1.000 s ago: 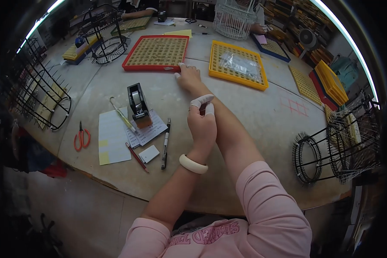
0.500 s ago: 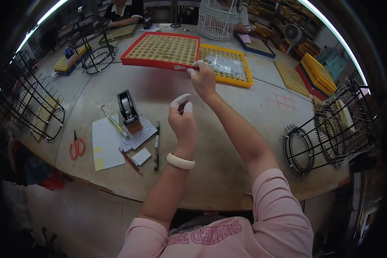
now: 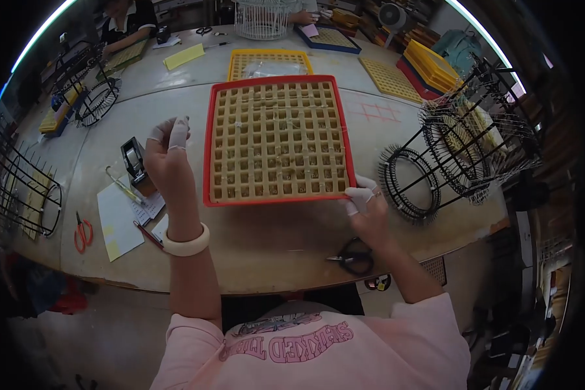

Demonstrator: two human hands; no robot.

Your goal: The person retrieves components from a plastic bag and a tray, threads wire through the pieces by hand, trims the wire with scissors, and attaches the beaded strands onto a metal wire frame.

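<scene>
At the red tray [image 3: 273,201], the right hand [image 3: 369,218] clamps one corner, apparently a carry needing steadiness, the left hand [image 3: 169,156] pinched together alongside.

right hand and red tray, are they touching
Touching: the head view shows the right hand gripping the red tray at its near right corner, fingers against the rim.

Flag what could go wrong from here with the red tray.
Tipping: only the right hand grips the red tray, at its near right corner; the left hand is off it, so the far side may dip or twist.

Knocking: black-handled scissors lie near the table edge beside the right forearm, which could brush them off.
</scene>
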